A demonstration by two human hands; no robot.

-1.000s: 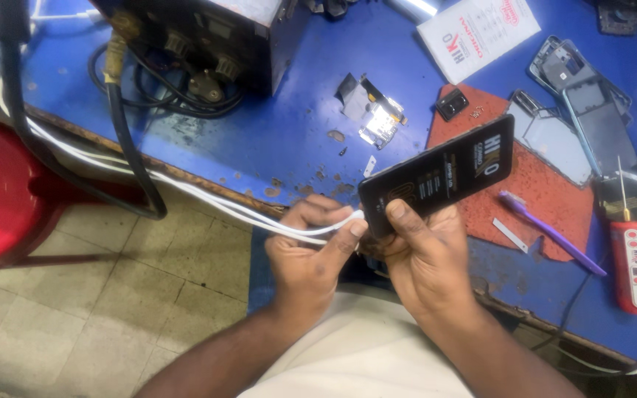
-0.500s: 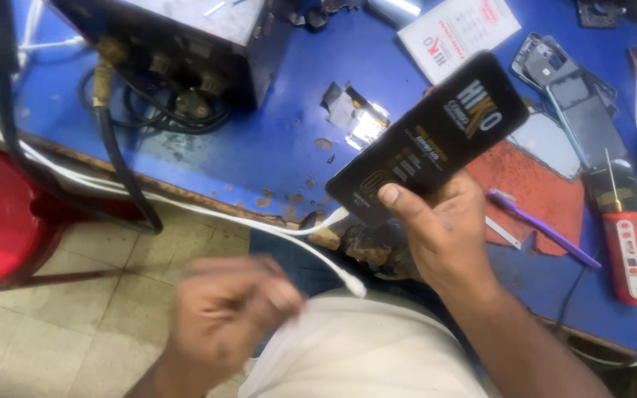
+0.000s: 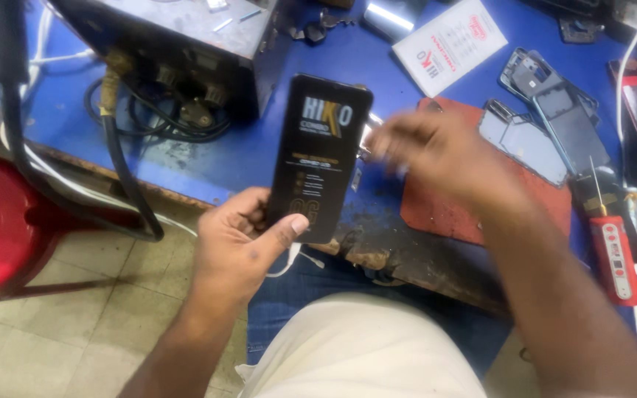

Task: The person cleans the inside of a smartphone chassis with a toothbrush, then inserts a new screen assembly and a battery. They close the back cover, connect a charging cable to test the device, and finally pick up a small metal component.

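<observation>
My left hand (image 3: 241, 243) grips the lower end of a black phone display panel (image 3: 322, 147) with printed film on its face, holding it upright over the edge of the blue workbench (image 3: 259, 158). A white cable (image 3: 296, 259) curls just under my left thumb; whether it is plugged into the panel is hidden. My right hand (image 3: 436, 155) is blurred, hovering beside the panel's upper right edge above a red mat (image 3: 444, 210), with nothing seen in its fingers.
A grey metal box (image 3: 178, 44) with a black hose (image 3: 123, 177) stands at the back left. Phone frames (image 3: 554, 125), a white packet (image 3: 451, 44) and a red hand tool (image 3: 615, 258) lie to the right. A red stool (image 3: 1, 228) stands on the tiled floor at left.
The panel passed from my right hand to my left and turned upright. My left hand let go of the white cable, and my right hand came off the panel.
</observation>
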